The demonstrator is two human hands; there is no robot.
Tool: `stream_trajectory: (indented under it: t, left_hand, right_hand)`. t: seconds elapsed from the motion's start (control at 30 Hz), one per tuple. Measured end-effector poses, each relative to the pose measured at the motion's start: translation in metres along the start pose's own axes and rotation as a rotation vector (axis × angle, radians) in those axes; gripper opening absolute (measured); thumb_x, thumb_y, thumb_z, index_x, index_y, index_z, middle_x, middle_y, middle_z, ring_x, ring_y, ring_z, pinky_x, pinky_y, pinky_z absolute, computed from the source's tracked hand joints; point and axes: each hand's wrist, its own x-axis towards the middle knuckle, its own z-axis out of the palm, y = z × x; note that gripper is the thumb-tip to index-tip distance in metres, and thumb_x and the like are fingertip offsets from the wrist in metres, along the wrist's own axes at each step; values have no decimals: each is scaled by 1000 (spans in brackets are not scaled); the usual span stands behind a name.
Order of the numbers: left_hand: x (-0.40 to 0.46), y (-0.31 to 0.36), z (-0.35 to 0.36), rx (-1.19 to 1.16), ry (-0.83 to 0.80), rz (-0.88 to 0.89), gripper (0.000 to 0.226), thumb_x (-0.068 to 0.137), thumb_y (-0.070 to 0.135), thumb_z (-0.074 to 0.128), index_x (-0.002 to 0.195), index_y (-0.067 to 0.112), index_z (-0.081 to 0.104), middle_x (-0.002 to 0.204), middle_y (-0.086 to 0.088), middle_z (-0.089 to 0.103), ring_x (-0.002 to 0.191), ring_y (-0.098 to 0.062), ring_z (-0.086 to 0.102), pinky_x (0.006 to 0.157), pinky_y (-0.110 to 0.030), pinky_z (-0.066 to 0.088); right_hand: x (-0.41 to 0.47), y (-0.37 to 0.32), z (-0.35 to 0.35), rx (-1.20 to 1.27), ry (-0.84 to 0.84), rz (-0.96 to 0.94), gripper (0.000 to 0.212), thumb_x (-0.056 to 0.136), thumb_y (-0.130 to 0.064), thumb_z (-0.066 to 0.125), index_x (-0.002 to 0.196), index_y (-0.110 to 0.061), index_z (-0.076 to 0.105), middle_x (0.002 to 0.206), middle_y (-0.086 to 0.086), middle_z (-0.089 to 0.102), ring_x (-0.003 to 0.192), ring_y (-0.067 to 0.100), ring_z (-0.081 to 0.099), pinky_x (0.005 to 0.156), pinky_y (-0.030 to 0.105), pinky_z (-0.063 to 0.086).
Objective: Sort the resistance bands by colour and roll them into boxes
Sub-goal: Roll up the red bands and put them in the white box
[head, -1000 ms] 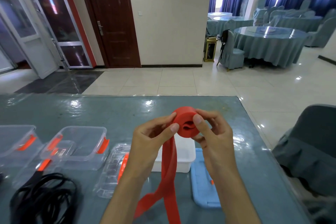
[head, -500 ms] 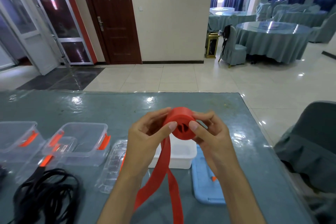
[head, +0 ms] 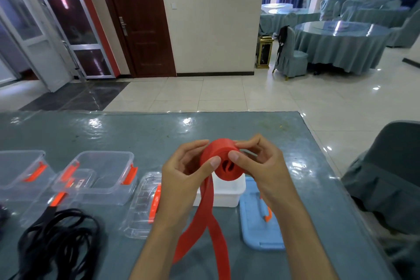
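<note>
- Both hands are up over the table (head: 141, 134), and between them sits the red band (head: 223, 159), most of it wound into a fat roll held in the air.
- The left hand (head: 184, 175) grips the roll from its side, thumb pressed on the near face, fingers curled round the back.
- The right hand (head: 261, 166) pinches it from the other side, thumb on the near face beside the left thumb, fingers wrapped over the top and far edge.
- The loose end of the band hangs down from the roll in two strands, crossing between the forearms and running out of the bottom of the picture.
- Right below the roll stands a white box (head: 225, 191), partly hidden by the hands.
- A blue lid (head: 256, 229) lies flat just beside that box, to the right.
- To the left, two clear boxes (head: 102, 177) with orange clips stand near each other, and a clear lid (head: 143, 207) lies close to the white box.
- Near the left edge, a loose heap of black bands (head: 56, 238) lies on the table.
</note>
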Motion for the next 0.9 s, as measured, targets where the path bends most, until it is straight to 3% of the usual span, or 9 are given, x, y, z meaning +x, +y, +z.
stream_trajectory:
  t: [0.17, 0.27, 0.43, 0.53, 0.67, 0.77, 0.9]
  left_hand:
    - [0, 0, 5, 85, -71, 31, 49, 79, 38, 88, 126, 33, 77, 119, -4, 76, 113, -22, 74, 96, -30, 60]
    - [2, 1, 2, 83, -137, -4, 59, 77, 26, 94, 132, 36, 74, 122, -9, 76, 115, -30, 73, 104, -40, 59]
    - [-5, -4, 6, 29, -10, 45, 53, 67, 30, 96, 117, 28, 76, 111, -7, 80, 103, -26, 78, 89, -32, 62]
    - [-10, -13, 16, -55, 61, 49, 38, 69, 33, 94, 103, 27, 78, 108, -8, 80, 100, -21, 77, 84, -26, 60]
    - [-8, -16, 11, -142, 16, 1, 38, 79, 37, 85, 115, 28, 81, 124, -9, 76, 117, -20, 73, 93, -23, 56]
    - [-9, -17, 2, -45, 29, 40, 37, 80, 38, 85, 116, 27, 82, 112, -10, 80, 105, -20, 76, 86, -23, 59]
    - [-14, -13, 5, 27, 94, 105, 28, 82, 37, 83, 108, 29, 80, 104, -5, 81, 96, -17, 78, 80, -21, 59]
  right_hand:
    - [0, 1, 4, 81, 54, -45, 31, 72, -29, 91, 100, -23, 79, 101, 2, 78, 91, 24, 78, 73, 31, 61]
    - [-1, 5, 3, 108, 14, -10, 41, 74, -38, 93, 111, -25, 79, 110, 3, 78, 101, 25, 77, 79, 30, 61]
    - [4, -2, -12, -27, -69, 5, 28, 71, -33, 91, 90, -24, 72, 108, 7, 79, 103, 27, 77, 81, 34, 62]
    - [1, -5, -13, -29, -59, -39, 30, 74, -32, 91, 98, -23, 75, 107, 7, 78, 97, 28, 78, 74, 34, 63]
    - [-12, 8, 0, 112, -25, -49, 44, 80, -38, 89, 119, -25, 75, 117, 5, 76, 102, 25, 76, 79, 32, 62]
    - [-14, 13, -1, 145, -74, 57, 36, 82, -34, 87, 114, -20, 78, 118, 11, 77, 108, 29, 75, 84, 36, 62]
    - [-7, 10, -16, 78, -163, 111, 29, 76, -32, 91, 100, -20, 79, 113, 12, 78, 101, 32, 77, 81, 37, 63]
